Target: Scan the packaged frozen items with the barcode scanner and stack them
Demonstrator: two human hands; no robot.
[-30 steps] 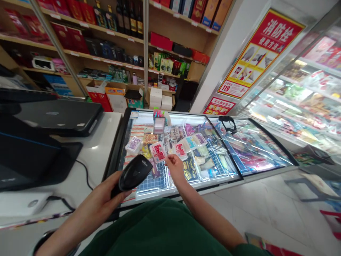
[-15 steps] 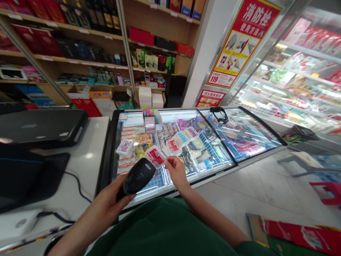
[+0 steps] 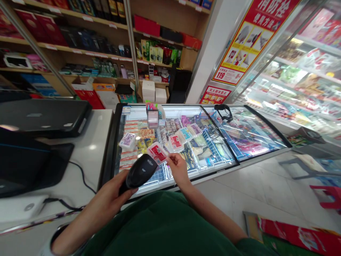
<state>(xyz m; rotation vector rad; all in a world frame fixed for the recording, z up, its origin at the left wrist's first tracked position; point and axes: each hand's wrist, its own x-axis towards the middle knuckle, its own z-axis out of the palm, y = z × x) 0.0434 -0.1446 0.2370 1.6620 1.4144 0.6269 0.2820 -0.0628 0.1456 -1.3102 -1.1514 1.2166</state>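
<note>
My left hand is wrapped round a black handheld scanner, its head up beside a pack with a red label. Between the fingertips of my right hand is the right edge of that clear, red-labelled pack, held over the glass top of a freezer. Past my right hand, another red-labelled pack, a blue-labelled pack and a purple-labelled pack lie in a row on the glass. A further purple-labelled pack sits on the left part of the glass.
A white counter with a black device and cables stands at the left. A black strap-like object rests on the freezer's far side. Stocked shelves are behind, and a red stool stands at the right.
The view has shifted slightly, so the shelves and freezer appear a little further right. Both hands keep their holds, the scanner and the pack staying close together.
</note>
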